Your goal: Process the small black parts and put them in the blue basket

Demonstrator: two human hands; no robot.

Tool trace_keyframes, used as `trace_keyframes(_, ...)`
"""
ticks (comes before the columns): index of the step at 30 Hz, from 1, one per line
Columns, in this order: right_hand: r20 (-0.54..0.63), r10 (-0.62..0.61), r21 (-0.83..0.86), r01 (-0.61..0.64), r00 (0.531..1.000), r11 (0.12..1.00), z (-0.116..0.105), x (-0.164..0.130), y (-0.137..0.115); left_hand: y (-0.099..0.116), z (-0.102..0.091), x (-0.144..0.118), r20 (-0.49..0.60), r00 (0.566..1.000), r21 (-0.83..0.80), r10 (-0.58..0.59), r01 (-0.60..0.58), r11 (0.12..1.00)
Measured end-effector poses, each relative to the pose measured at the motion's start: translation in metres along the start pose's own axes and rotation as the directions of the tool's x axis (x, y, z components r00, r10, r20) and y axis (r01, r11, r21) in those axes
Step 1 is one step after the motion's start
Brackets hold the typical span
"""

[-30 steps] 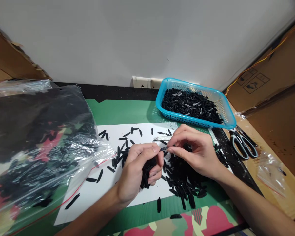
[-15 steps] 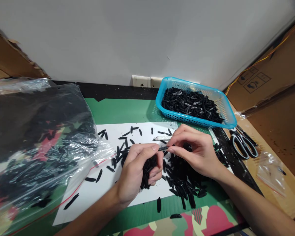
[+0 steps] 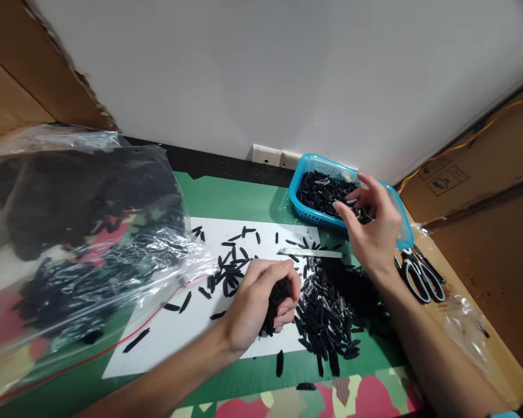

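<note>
**Left fist full of strips, right hand out over the basket**

The left hand (image 3: 261,302) sits low on the white sheet (image 3: 157,342), fingers clenched around a bundle of black strips (image 3: 275,302), thumb on top, palm turned inward. Wrist resting near the sheet, forearm coming in from the near left. That grip reads as a ready stock, kept close to the pile (image 3: 331,307) heaped just right of it.

The right hand (image 3: 372,223) is up and far right, hovering over the blue basket (image 3: 298,194), fingers spread and loosely curled, palm facing left. Whether a strip is pinched in there, I cannot tell. The basket already carries a load of black strips, so it looks like the collecting spot, set within easy reach.

Loose strips scatter across the sheet, which makes the dark pieces easy to spot. A pale strip (image 3: 311,253) lies flat between pile and basket. Scissors (image 3: 421,276) lie right of the pile on the tabletop (image 3: 235,200). A big clear bag (image 3: 78,232) of more black pieces slumps on the left.
</note>
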State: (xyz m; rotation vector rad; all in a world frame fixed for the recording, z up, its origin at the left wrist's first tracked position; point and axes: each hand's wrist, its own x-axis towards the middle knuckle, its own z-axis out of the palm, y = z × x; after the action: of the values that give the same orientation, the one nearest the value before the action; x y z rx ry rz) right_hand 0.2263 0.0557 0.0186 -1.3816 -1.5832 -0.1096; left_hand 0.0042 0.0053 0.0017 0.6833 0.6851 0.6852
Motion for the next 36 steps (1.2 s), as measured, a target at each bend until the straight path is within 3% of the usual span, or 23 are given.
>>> trace_keyframes(3, 0.081, -0.073, -0.068, 0.078, 0.994, 0.995, 0.006, -0.01, 0.001, 0.001, 0.0, -0.001, -0.014, 1.0, 0.012, 0.002, -0.002, 1.0)
trace_keyframes(5, 0.126, -0.133, -0.024, 0.137, 0.983, 0.99, 0.005, -0.017, -0.003, 0.0, -0.001, 0.0, -0.029, 1.0, 0.013, -0.006, 0.006, 1.0)
trace_keyframes(8, 0.21, -0.102, 0.044, 0.095, 0.972, 0.994, 0.001, -0.011, -0.004, -0.001, -0.002, 0.001, -0.052, 0.998, 0.006, -0.018, 0.018, 1.0)
trace_keyframes(10, 0.308, -0.033, -0.002, 0.035, 0.951, 0.999, -0.001, 0.003, 0.0, -0.002, -0.004, 0.001, -0.059, 0.998, 0.0, -0.022, 0.022, 1.0)
trace_keyframes(12, 0.458, 0.035, -0.077, 0.001, 0.888, 0.997, -0.001, 0.021, 0.009, -0.002, -0.004, 0.002, -0.059, 0.998, -0.001, -0.033, 0.033, 0.999)
trace_keyframes(14, 0.61, 0.06, -0.113, 0.011, 0.79, 0.994, 0.001, 0.037, 0.019, -0.001, -0.005, 0.002, -0.059, 0.997, 0.001, -0.042, 0.043, 0.999)
trace_keyframes(15, 0.639, 0.057, -0.117, 0.023, 0.767, 0.993, 0.003, 0.044, 0.023, -0.001, -0.005, 0.003, -0.059, 0.997, 0.002, -0.044, 0.044, 0.999)
trace_keyframes(21, 0.687, -0.02, -0.082, 0.105, 0.726, 0.991, 0.017, 0.073, 0.038, -0.004, -0.007, 0.004, -0.072, 0.996, 0.0, -0.042, 0.042, 0.999)
trace_keyframes(29, 0.748, -0.097, -0.015, 0.163, 0.656, 0.986, 0.052, 0.104, 0.053, -0.002, -0.007, 0.004, -0.088, 0.995, 0.005, -0.045, 0.045, 0.999)
trace_keyframes(32, 0.752, -0.129, 0.018, 0.175, 0.646, 0.984, 0.047, 0.112, 0.052, -0.001, -0.007, 0.003, -0.1, 0.994, -0.004, -0.049, 0.049, 0.999)
trace_keyframes(36, 0.745, -0.146, 0.039, 0.177, 0.651, 0.984, 0.024, 0.113, 0.046, -0.002, -0.008, 0.004, -0.091, 0.995, -0.006, -0.048, 0.047, 0.999)
